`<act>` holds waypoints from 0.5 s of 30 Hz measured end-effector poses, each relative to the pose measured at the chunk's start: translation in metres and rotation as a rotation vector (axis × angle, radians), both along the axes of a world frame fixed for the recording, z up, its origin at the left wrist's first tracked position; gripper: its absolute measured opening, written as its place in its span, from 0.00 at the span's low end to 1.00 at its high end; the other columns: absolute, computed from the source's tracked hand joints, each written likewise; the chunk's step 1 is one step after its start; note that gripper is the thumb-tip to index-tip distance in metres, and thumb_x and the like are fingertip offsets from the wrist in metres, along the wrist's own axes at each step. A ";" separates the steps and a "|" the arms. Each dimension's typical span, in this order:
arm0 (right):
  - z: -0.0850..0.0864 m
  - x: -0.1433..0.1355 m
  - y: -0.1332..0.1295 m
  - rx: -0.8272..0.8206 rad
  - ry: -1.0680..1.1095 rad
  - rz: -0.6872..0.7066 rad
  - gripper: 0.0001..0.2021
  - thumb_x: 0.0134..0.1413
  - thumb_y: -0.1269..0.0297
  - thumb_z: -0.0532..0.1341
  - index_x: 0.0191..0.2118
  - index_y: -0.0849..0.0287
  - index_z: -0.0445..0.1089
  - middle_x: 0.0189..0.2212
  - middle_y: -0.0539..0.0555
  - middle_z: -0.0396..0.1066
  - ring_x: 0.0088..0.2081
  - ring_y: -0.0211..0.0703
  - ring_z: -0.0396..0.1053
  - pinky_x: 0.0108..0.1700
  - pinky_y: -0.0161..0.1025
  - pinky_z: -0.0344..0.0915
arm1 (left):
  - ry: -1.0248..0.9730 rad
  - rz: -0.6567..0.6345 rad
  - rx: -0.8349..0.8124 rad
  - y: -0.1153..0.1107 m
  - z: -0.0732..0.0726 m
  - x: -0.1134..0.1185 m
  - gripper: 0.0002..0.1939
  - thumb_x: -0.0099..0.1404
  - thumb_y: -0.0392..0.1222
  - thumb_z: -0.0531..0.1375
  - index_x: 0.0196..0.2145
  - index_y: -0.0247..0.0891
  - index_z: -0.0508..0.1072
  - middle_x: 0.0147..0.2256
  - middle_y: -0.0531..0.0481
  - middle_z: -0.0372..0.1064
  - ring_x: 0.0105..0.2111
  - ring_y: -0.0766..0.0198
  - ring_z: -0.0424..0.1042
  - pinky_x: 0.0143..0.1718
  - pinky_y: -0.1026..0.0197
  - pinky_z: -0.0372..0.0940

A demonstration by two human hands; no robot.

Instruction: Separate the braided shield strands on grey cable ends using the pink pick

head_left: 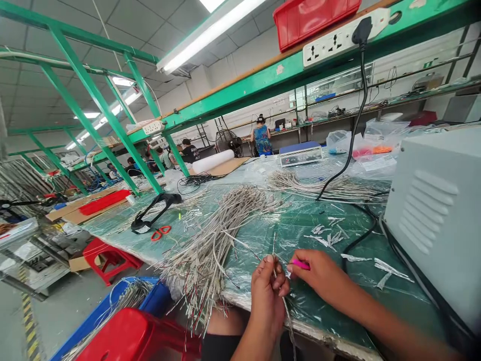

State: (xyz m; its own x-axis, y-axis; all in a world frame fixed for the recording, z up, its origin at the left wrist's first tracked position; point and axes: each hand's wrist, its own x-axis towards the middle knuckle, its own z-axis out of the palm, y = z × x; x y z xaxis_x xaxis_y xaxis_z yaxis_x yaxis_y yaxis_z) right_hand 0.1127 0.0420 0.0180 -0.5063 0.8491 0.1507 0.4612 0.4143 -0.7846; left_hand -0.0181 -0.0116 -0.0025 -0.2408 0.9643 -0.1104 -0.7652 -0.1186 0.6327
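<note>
Near the table's front edge, my left hand (267, 288) is closed in a pinch around a thin grey cable (290, 323). Its end sticks up above the fingertips, and its other part hangs down past the table edge. Just right of it, my right hand (313, 269) is closed on a small pink-handled tool (300, 264); the working end is too small to make out. A thick bundle of grey cables (225, 220) lies to the left, with stripped, coloured wire ends spilling over the edge.
Wrapping scraps (326, 235) lie on the green table (278, 225). A grey metal box (432, 195) stands at right, a black power cord (356, 130) hanging nearby. Red-handled scissors (161, 232) lie left. Below are a red stool (124, 333) and a blue bin (160, 296). People sit farther back.
</note>
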 end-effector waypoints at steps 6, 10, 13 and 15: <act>0.000 0.001 0.003 -0.016 0.066 -0.053 0.14 0.47 0.68 0.61 0.19 0.58 0.54 0.17 0.43 0.52 0.23 0.34 0.50 0.25 0.34 0.43 | -0.044 -0.237 -0.024 -0.007 0.019 -0.006 0.13 0.55 0.40 0.70 0.30 0.26 0.73 0.23 0.54 0.60 0.16 0.81 0.48 0.13 0.76 0.47; 0.004 0.001 0.001 -0.064 0.148 -0.024 0.15 0.49 0.68 0.61 0.19 0.58 0.55 0.17 0.43 0.51 0.22 0.33 0.50 0.25 0.32 0.45 | -0.036 -0.258 0.009 -0.009 0.027 -0.005 0.12 0.55 0.40 0.70 0.30 0.29 0.73 0.25 0.56 0.59 0.16 0.81 0.47 0.14 0.76 0.50; 0.008 0.004 0.001 -0.111 0.201 -0.014 0.11 0.52 0.64 0.62 0.22 0.59 0.65 0.18 0.44 0.59 0.23 0.34 0.56 0.25 0.31 0.51 | 0.002 -0.244 0.028 -0.005 0.028 -0.006 0.11 0.56 0.40 0.69 0.30 0.32 0.71 0.26 0.56 0.61 0.16 0.80 0.48 0.15 0.74 0.52; 0.012 0.009 0.003 -0.118 0.238 -0.067 0.07 0.53 0.61 0.63 0.30 0.59 0.71 0.22 0.46 0.66 0.26 0.36 0.61 0.28 0.32 0.56 | 0.039 -0.229 0.029 -0.001 0.027 -0.008 0.09 0.58 0.39 0.68 0.31 0.34 0.71 0.27 0.55 0.63 0.16 0.79 0.49 0.15 0.73 0.53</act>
